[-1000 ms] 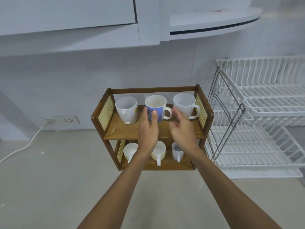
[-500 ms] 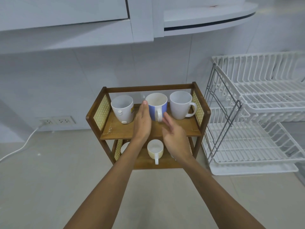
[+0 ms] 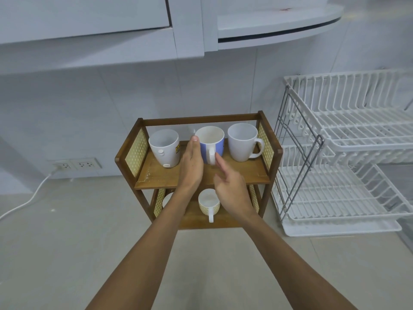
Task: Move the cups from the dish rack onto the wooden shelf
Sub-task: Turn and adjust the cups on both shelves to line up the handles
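Observation:
A two-tier wooden shelf (image 3: 156,175) stands on the counter. Its upper board carries a white mug with a sticker (image 3: 164,147), a blue mug (image 3: 211,142) with its handle facing me, and a plain white mug (image 3: 242,142). Below, a yellow-patterned cup (image 3: 209,204) is visible and another cup (image 3: 167,199) shows partly behind my left arm. My left hand (image 3: 191,164) rests flat against the blue mug's left side, fingers extended. My right hand (image 3: 230,186) hovers just below the blue mug's handle, fingers apart, holding nothing. The white dish rack (image 3: 348,175) at right holds no cups.
A drip tray (image 3: 335,229) lies under the rack. Wall sockets (image 3: 76,164) with a white cable (image 3: 26,202) sit at left. White cabinets (image 3: 111,19) hang overhead. Beige counter surface extends in front of the shelf.
The blue mug has been turned so its handle faces me instead of right. My right hand drew back from the mug; my left hand stays against its side.

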`<state>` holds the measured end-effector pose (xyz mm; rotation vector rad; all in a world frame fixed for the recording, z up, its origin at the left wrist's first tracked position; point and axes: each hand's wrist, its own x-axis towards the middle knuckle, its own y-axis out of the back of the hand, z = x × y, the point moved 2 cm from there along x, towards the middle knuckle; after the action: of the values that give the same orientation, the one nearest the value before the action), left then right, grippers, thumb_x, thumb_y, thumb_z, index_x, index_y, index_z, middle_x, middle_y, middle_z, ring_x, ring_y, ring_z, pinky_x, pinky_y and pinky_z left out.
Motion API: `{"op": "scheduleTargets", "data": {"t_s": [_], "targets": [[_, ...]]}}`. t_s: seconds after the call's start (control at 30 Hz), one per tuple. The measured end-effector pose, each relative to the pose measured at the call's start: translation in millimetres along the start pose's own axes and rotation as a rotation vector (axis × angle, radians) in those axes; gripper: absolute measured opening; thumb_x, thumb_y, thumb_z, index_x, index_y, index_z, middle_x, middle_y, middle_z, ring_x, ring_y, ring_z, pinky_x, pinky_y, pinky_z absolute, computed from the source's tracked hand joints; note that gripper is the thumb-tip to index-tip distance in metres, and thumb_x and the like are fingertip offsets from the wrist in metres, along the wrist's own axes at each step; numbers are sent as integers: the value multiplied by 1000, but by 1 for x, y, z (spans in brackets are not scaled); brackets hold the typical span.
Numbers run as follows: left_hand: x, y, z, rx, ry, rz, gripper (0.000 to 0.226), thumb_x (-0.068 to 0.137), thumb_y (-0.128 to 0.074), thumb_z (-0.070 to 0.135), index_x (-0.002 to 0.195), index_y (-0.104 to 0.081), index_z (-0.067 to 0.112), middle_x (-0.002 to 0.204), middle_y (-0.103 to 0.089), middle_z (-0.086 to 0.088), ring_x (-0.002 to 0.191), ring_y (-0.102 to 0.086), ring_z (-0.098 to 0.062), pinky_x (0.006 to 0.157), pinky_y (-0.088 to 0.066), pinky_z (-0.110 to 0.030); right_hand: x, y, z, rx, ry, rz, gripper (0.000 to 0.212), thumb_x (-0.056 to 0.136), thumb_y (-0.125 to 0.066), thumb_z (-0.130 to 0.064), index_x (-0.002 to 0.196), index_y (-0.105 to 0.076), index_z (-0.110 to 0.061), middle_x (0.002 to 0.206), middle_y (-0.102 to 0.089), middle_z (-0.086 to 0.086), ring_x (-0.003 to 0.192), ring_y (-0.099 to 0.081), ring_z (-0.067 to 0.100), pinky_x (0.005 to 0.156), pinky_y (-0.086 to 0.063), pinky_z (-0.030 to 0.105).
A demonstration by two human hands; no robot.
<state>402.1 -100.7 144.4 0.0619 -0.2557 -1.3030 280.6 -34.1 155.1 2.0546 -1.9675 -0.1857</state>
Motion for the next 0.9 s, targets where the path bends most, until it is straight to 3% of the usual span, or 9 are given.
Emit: {"op": "scheduleTargets", "data": {"t_s": [0.1,0.23,0.3,0.4,0.5,0.57,0.63,0.73,0.9], "targets": [[-2,-1,0,2,-6,0,60,106,-22,57,153,-41,25,155,-45,8,140,-38,-4,113,-28,-23,-1,-1,-1,-1,-7,-7,65,98,-47,3,158,-37,-21,156,-49,1,134,-54,18,110,-48,33],[-4,0,4,12,-7,1,59,107,-23,54,153,-42,22,155,-47,6,143,-39,-8,121,-28,-32,-1,0,-4,8,-7,-22,65,97,-46,3,157,-37,-20,155,-50,0,130,-55,11,111,-46,27],[-7,2,7,28,-22,14,58,107,-25,53,153,-42,21,153,-48,9,143,-39,-3,123,-27,-35,-2,5,-4,4,5,-8,65,97,-47,3,157,-38,-21,151,-54,1,116,-60,9,101,-46,21],[-21,-1,18,151,-118,75,63,104,-27,61,157,-32,26,156,-41,17,141,-34,7,115,-24,-22,-6,24,-2,-34,55,82,69,93,-48,1,157,-38,-23,141,-62,2,87,-62,10,90,-52,25],[-36,-17,34,297,-268,63,65,104,-28,62,160,-20,29,166,-25,11,150,-20,-2,110,-16,-11,-7,52,5,-79,73,202,70,93,-49,-3,158,-34,-22,148,-56,7,113,-61,17,105,-51,46],[-44,-35,43,312,-309,3,64,105,-30,58,160,-23,26,166,-26,9,150,-19,-2,109,-15,-8,-4,68,8,-113,84,260,68,94,-48,-4,159,-33,-21,156,-47,3,135,-51,17,114,-43,48],[-50,-53,49,289,-315,-53,63,106,-31,55,160,-24,23,166,-28,6,151,-21,-6,116,-20,-17,-1,76,9,-121,75,267,67,96,-48,-8,159,-30,-22,163,-38,-5,148,-37,11,121,-36,45],[-53,-72,50,264,-252,-125,64,107,-30,52,161,-19,19,164,-31,-1,152,-27,-16,123,-30,-40,1,77,10,-134,62,212,66,97,-47,-19,159,-26,-29,161,-39,-7,148,-37,12,120,-37,42],[-46,-82,43,190,-145,-172,62,108,-30,49,161,-17,19,163,-32,-4,151,-30,-20,120,-34,-46,12,76,11,-129,-51,160,71,97,-47,-27,161,-18,-30,160,-42,-3,144,-43,16,114,-39,33]]}}
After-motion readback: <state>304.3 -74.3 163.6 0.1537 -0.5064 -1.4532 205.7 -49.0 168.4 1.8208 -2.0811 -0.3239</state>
